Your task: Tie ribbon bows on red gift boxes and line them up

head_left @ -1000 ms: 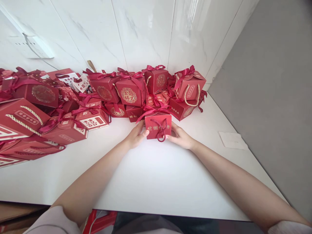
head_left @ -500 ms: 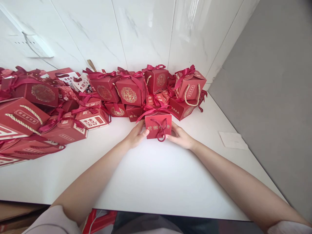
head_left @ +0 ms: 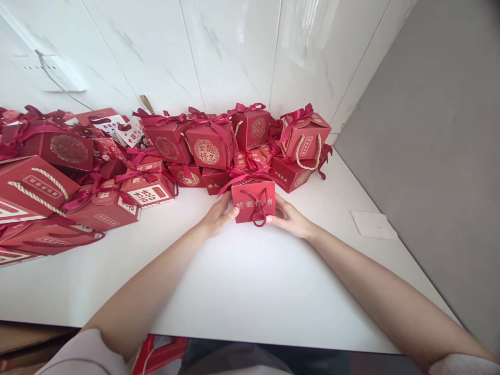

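A small red gift box (head_left: 253,200) with a dark red ribbon bow and a red cord handle stands on the white table (head_left: 242,281). My left hand (head_left: 219,216) presses against its left side, fingers curled round the lower corner. My right hand (head_left: 289,219) grips its right side. The box stands just in front of a pile of similar red boxes (head_left: 211,143).
Many red gift boxes with ribbons and rope handles are heaped along the marble wall, from a box (head_left: 304,136) at the right to larger ones (head_left: 35,187) at the left. A white paper slip (head_left: 373,225) lies near the table's right edge. A grey wall stands at right.
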`<action>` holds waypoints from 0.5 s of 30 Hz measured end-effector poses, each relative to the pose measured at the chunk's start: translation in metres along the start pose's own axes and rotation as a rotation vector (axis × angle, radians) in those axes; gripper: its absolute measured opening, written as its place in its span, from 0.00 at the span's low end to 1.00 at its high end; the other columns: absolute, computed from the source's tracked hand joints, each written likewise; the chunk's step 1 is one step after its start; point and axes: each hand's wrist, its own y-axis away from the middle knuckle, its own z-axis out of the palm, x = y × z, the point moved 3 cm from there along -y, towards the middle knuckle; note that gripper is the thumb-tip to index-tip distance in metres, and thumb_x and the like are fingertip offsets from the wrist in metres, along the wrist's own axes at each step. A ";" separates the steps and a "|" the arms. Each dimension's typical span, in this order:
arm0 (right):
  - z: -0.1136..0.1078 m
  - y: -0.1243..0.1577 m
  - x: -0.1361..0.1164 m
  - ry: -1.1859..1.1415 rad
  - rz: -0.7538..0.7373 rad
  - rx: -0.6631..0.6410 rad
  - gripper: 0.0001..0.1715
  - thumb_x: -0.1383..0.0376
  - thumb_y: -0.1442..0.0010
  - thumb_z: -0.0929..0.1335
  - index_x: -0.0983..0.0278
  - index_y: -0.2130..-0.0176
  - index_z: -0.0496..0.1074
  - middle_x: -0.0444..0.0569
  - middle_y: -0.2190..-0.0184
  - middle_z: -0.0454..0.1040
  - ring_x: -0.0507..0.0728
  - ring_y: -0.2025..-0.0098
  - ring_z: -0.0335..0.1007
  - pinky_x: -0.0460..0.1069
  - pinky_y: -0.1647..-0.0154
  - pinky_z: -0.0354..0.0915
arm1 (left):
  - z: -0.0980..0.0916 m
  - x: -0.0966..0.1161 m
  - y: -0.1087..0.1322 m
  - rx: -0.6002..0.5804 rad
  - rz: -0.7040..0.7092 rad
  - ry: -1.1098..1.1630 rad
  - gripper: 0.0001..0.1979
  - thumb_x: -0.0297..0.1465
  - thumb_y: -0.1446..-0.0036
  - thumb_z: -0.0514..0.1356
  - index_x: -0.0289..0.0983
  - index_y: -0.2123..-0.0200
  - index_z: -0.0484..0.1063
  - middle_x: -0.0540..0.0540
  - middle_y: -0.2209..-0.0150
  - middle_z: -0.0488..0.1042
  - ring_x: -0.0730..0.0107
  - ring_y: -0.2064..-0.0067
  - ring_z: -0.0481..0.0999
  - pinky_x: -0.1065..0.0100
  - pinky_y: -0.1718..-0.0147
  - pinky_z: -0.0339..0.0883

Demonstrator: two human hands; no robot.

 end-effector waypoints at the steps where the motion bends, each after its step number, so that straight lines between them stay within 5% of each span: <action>1: 0.000 0.000 0.000 -0.007 0.002 -0.002 0.45 0.47 0.38 0.69 0.60 0.32 0.52 0.56 0.34 0.61 0.66 0.36 0.64 0.62 0.35 0.62 | 0.000 0.000 0.000 -0.001 0.002 0.000 0.39 0.60 0.40 0.47 0.35 0.41 0.61 0.35 0.40 0.70 0.44 0.40 0.69 0.51 0.43 0.63; 11: 0.000 0.000 0.003 -0.029 -0.009 -0.002 0.44 0.48 0.37 0.69 0.61 0.32 0.52 0.58 0.34 0.60 0.65 0.37 0.63 0.60 0.36 0.61 | -0.001 0.001 0.001 0.012 -0.046 0.021 0.40 0.61 0.42 0.49 0.35 0.41 0.64 0.35 0.41 0.71 0.43 0.40 0.70 0.49 0.42 0.62; 15: -0.002 0.004 0.009 -0.066 -0.037 0.028 0.50 0.42 0.39 0.67 0.59 0.30 0.45 0.60 0.33 0.56 0.64 0.44 0.69 0.62 0.42 0.66 | 0.006 -0.002 0.001 0.065 -0.049 0.295 0.41 0.61 0.43 0.49 0.35 0.41 0.67 0.37 0.40 0.71 0.43 0.38 0.68 0.51 0.38 0.60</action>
